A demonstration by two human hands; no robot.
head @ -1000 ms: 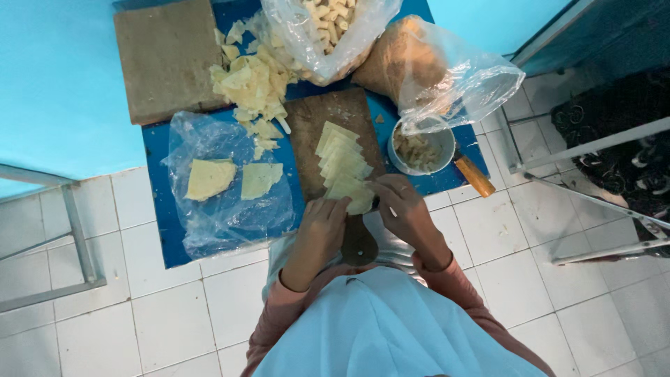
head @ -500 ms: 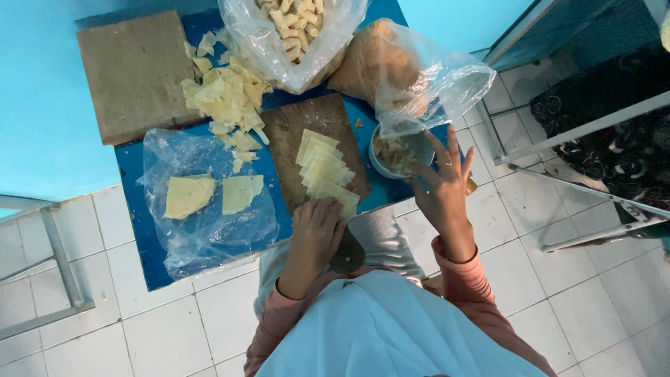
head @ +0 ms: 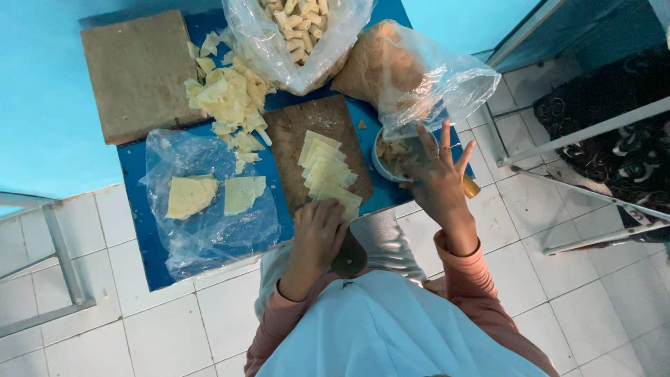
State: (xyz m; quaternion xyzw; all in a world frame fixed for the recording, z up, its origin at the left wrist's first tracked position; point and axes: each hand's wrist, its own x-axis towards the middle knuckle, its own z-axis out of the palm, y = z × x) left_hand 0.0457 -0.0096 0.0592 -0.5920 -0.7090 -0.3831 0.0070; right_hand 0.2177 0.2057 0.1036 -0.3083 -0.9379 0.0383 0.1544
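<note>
So the person sits over a low blue worktop (head: 136, 183) on a tiled floor. The right hand (head: 440, 183) is spread wide, fingers apart and gripping nothing, with the fingertips reaching over the rim of a small round bowl (head: 388, 160) of brownish filling. Just past that hand sits a clear bag (head: 419, 73) of crumbs, its open mouth sagging right over the bowl.

The left hand (head: 317, 234) is curled at the near end of a brown cutting board (head: 293, 136), knuckles bent, resting against the closest sheet in a row of pale yellow square wrappers (head: 326, 173) fanned along the board. I can't tell whether it's pinching that sheet or just touching it. A dark flat thing pokes out under that hand, can't make out what.

Out to the left of that hand there's a crinkled plastic sheet (head: 209, 237) with two more wrapper pieces (head: 190, 197) on it. Further out, a loose pile of wrapper scraps (head: 230, 94), a bag of rolled pieces (head: 300, 35), and a second bare board (head: 136, 73).
</note>
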